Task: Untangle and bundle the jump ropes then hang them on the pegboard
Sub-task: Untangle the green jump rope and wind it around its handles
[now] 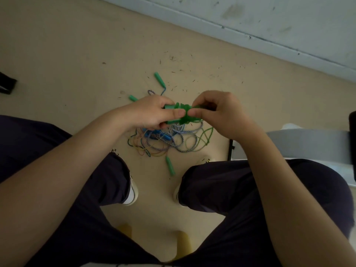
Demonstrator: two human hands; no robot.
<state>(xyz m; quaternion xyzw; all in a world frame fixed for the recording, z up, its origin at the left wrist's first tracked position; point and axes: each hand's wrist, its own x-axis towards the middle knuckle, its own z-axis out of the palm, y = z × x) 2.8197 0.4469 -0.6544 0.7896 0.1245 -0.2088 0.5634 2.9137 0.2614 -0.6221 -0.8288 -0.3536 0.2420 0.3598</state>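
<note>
The green rope (182, 114) is up in front of me, between my knees and above the floor (77, 54). My left hand (152, 114) has its fingers curled round the rope's two green handles (169, 107), thumb on top. My right hand (221, 114) pinches the wound cord where it bunches against the handles, thumb and forefinger tips nearly meeting my left thumb. A loose green loop hangs from the bundle down toward the floor.

Below my hands lies the tangle (163, 139) of the other ropes: a blue-and-white striped cord, a thin yellow and blue one, and blue handles in the knot. Three mint handles lie around it, one far out (159, 79), one just left of my left hand (133, 98), one near my right shoe (170, 166). The floor is strewn with small dark bits near the wall (269, 20). A grey chair (308, 143) stands at my right.
</note>
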